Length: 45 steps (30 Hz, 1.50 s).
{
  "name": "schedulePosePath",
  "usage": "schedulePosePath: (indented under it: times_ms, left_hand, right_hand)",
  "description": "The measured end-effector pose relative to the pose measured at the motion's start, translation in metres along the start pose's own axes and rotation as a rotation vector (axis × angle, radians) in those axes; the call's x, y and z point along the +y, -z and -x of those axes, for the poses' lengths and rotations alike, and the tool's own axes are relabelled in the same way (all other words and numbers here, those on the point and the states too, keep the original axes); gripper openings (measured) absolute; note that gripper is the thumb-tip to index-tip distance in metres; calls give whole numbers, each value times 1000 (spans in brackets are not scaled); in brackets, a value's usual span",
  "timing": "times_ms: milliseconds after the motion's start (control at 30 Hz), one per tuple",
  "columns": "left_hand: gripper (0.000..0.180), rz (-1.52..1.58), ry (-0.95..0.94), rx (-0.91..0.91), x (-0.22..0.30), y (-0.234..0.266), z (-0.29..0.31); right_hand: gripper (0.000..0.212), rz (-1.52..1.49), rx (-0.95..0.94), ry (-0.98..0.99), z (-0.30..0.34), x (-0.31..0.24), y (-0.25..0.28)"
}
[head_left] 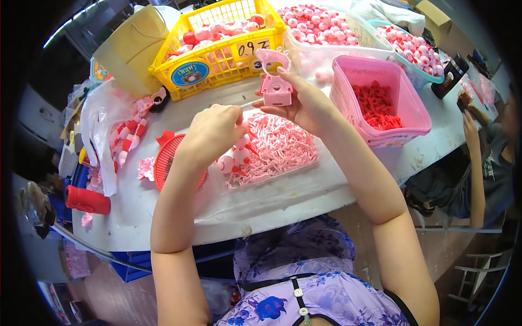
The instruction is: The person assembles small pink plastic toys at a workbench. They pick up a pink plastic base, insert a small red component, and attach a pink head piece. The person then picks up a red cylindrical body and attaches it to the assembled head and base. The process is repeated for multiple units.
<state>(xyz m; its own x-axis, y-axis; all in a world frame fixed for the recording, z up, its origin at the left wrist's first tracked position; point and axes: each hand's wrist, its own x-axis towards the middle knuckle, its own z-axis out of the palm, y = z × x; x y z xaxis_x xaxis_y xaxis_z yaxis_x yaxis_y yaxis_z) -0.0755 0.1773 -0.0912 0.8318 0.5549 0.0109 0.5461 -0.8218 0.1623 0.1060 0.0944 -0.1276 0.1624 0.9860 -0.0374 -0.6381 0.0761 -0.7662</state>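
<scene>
In the head view, a pink plastic part with a ring-shaped top and a box-like base is held upright by the right hand, with the fingers and thumb closed around its side. It is raised over the far edge of a heap of pale pink pieces. The left hand is curled, with its fingertips drawn together just beside the heap; whether anything is pinched there cannot be told.

The pale pink pieces are contained in a shallow tray on the white table. Pink-and-red balls are gathered at the tray's left end, below the left hand. A round red basket is partly covered by the left forearm.

Beyond the hands, a yellow basket and a clear tub are filled with more red and pink balls, as is a teal basin farther right. Red parts are held in a pink tub to the right of the right hand. At the left, a red cylinder is laid near a white plastic bag. Another person is seen at the right edge.
</scene>
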Motion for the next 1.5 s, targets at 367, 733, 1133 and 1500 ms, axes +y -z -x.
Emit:
schedulePosePath:
  times_ms: [367, 733, 1133, 1500]
  left_hand:
    - [17, -166, 55, -138, -26, -21, -12]
    - [17, 14, -37, -143, -37, -30, -15]
    - [13, 984, -197, 194, 1, 24, 3]
    - [13, 537, -220, 535, 14, -1, -13]
  right_hand:
    - [43, 69, 67, -12, 4, 4, -8]
    - [42, 45, 14, -44, -2, 12, -4]
    - [34, -121, -41, -80, -2, 17, -1]
    - [33, -189, -117, -124, 5, 15, -9]
